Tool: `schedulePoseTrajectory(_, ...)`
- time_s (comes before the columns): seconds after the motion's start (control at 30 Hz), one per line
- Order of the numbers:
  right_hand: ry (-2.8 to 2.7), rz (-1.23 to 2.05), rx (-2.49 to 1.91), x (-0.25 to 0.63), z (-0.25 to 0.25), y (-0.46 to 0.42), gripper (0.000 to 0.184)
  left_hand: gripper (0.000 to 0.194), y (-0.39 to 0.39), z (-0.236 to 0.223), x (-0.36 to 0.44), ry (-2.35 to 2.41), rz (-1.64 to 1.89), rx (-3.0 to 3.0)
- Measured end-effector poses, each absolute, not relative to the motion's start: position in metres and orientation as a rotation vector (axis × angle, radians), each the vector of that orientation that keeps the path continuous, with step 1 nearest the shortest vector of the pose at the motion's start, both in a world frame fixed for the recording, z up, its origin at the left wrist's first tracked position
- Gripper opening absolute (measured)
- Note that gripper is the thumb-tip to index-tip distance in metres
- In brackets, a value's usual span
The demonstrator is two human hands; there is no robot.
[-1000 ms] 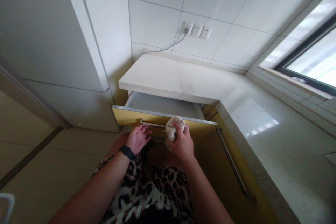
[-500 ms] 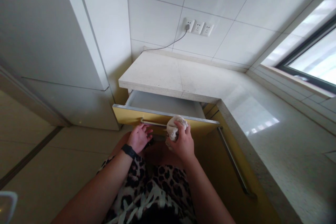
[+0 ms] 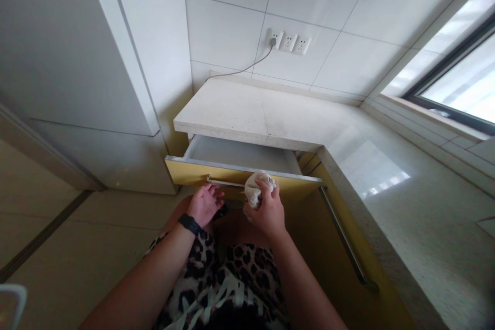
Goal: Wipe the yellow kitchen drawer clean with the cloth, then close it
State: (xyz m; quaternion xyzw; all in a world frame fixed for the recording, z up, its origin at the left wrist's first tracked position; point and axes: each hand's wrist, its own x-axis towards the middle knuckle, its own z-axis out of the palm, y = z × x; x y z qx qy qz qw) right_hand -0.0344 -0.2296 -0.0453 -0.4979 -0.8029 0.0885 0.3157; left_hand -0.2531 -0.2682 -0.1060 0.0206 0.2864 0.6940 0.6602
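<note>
Gripping cloth (image 3: 253,185) w/ R hand (image 3: 270,212), fingers clamped round it, in front of drawer (image 3: 185,171), hiding R end of handle (image 3: 228,184); no clear long axis. Holding L hand (image 3: 203,206) by handle's L end, fingers apart; can't tell if touching.

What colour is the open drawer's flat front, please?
The flat drawer front is yellow, clearest in the head view.

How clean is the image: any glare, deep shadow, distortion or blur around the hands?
Head view: the window is blown out, and a bright reflection glares on the countertop; head view: below the drawer front it is dim; head view: wide-angle stretch is strong towards the edges; head view: right hand and cloth look slightly soft, outlines readable.
</note>
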Motion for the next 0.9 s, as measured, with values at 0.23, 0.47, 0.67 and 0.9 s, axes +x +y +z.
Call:
schedulePoseTrajectory(0.23,-2.111,0.232,-1.321,-0.0336,-0.0486,-0.2299,0.066,0.011,-0.2678,-0.1077,-0.2534,0.664,1.57,0.047)
schedulePoseTrajectory(0.47,-2.103,0.235,-1.306,-0.0339,-0.0495,-0.2294,0.066,0.011,-0.2676,-0.1068,-0.2531,0.674,1.57,0.044)
schedulePoseTrajectory(0.67,-2.104,0.244,-1.307,-0.0339,-0.0478,-0.2299,0.069,0.011,-0.2673,-0.1095,-0.2537,0.646,1.567,0.045)
schedulePoseTrajectory(0.9,-2.1,0.219,-1.301,-0.0335,-0.0502,-0.2284,0.067,0.013,-0.2667,-0.1154,-0.2562,0.642,1.561,0.078)
